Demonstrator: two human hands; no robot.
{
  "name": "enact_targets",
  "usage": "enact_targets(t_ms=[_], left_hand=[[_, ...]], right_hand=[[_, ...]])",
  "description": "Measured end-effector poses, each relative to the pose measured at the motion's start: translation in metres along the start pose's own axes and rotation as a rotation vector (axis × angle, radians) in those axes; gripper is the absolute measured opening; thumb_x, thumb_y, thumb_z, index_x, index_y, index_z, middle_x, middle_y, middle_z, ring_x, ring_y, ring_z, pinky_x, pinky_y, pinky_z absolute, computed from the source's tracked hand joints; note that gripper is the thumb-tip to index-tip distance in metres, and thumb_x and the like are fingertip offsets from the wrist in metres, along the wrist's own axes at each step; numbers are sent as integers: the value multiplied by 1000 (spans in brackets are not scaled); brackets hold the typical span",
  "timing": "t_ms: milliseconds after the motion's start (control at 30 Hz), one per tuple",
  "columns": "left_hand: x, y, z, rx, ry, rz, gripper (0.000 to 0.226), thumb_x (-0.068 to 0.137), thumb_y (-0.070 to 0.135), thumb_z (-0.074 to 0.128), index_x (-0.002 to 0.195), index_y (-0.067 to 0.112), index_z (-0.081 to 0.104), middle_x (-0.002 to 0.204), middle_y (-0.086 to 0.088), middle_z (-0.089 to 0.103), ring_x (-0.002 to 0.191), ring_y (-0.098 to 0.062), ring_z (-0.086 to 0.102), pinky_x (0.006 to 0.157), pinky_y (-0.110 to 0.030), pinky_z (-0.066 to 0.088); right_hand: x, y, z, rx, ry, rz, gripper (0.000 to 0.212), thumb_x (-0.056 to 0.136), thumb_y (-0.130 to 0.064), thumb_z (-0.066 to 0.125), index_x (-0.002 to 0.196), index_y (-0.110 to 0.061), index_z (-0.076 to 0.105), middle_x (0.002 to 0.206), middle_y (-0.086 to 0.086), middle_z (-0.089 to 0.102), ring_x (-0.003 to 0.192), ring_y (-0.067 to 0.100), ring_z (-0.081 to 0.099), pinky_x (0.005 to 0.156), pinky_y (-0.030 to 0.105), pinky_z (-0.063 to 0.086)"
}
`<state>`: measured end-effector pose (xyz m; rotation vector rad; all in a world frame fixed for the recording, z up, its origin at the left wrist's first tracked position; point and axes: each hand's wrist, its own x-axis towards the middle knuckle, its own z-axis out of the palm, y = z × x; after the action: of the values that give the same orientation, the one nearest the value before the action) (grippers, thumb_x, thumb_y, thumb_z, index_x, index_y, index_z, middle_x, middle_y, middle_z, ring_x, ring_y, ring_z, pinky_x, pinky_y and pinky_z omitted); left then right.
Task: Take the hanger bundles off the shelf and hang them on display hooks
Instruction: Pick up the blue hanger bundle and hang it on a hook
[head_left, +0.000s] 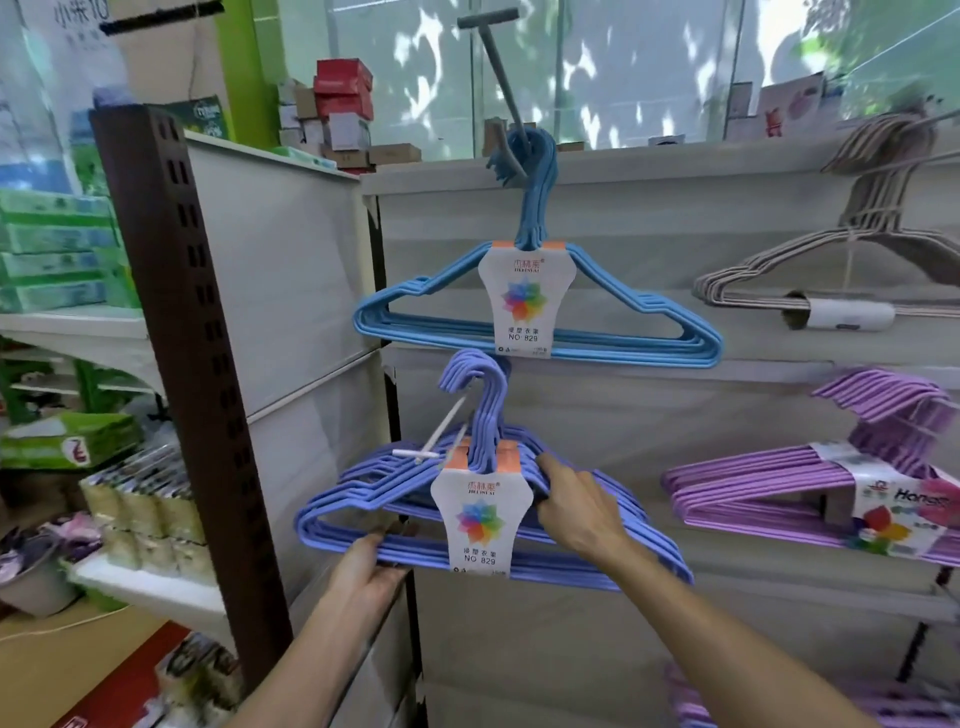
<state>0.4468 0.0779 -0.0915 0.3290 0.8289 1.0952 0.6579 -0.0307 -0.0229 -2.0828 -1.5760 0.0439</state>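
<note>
— Hands first: what are they doing?
— Left hand (370, 564) is gripping the periwinkle hanger bundle (483, 525) along its bottom bars, fingers curled under; right hand (579, 506) is pinching its right shoulder.
— Where is the bundle hanging?
— Against the grey display panel (597, 415), just below the blue hanger bundle (537, 312); I cannot tell whether its hooks are resting on a display hook.

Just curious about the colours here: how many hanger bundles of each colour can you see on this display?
Light blue bundle: 1, hanging on top
Periwinkle bundle: 1, held by the left hand and right hand
Beige bundle: 1
Purple bundles: 2 plain to see, and, cut off at the bottom edge
Total: 5
</note>
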Motion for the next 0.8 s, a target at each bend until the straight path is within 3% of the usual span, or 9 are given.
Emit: enact_targets(t_ms=[67,100,267,367,433,533,633,700,800], left_hand=[[13,0,-2,29,25,-14,19,103,2,40,88,4,53,89,-18,59,79,-29,57,37,-41,53],[20,-1,-5,39,30,-23,19,103,3,41,89,4,53,91,-19,59,79,-29,57,40,-42,54],[44,-4,-11,130,50,0,16,100,4,49,85,8,53,89,-15,58,78,-28,56,88,-52,48],[52,-1,-6,140,25,-5,12,98,4,53,87,10,55,91,-13,59,79,-27,57,94,-50,46],[60,-3,-4,111,0,-25,8,98,4,53,92,10,56,93,-14,61,82,-28,59,86,-51,54],[68,-9,-2,70,-36,-50,6,98,5,54,95,8,58,96,-15,63,85,-29,61,51,-43,60],[66,-14,5,43,-55,-76,8,99,5,53,93,10,57,97,-14,62,85,-27,61,47,-40,59],[60,-17,7,22,-59,-78,12,99,3,51,91,11,57,98,-14,61,83,-26,60,57,-45,59],[51,-21,6,14,-59,-78,12,99,3,50,93,11,56,117,-19,56,88,-29,59,87,-50,53]], right_hand=[[4,4,10,-10,11,19,35,89,-9,45,122,-21,48,105,15,64,95,40,58,66,42,41],[5,5,15,-16,14,20,33,89,-8,45,119,-20,47,102,14,64,91,40,57,62,41,38],[5,3,33,-82,22,9,27,87,-2,46,110,-16,42,96,13,61,84,39,55,56,40,31],[9,1,35,-133,34,39,27,90,-3,47,116,-11,43,105,14,61,80,36,48,52,39,27],[11,1,35,-169,23,47,24,92,-5,49,115,-10,43,108,15,60,81,35,49,54,38,29],[14,3,35,-198,6,55,22,94,-6,51,114,-9,44,113,16,60,97,39,58,62,38,34],[16,4,30,-252,0,64,23,94,-6,52,115,-9,44,117,16,60,102,40,58,65,39,35],[15,4,26,-311,-21,62,27,94,-9,54,119,-10,43,118,16,61,105,40,59,69,41,38],[12,8,20,-377,-53,67,41,91,-16,60,126,-10,40,125,17,59,116,40,55,89,48,43]])
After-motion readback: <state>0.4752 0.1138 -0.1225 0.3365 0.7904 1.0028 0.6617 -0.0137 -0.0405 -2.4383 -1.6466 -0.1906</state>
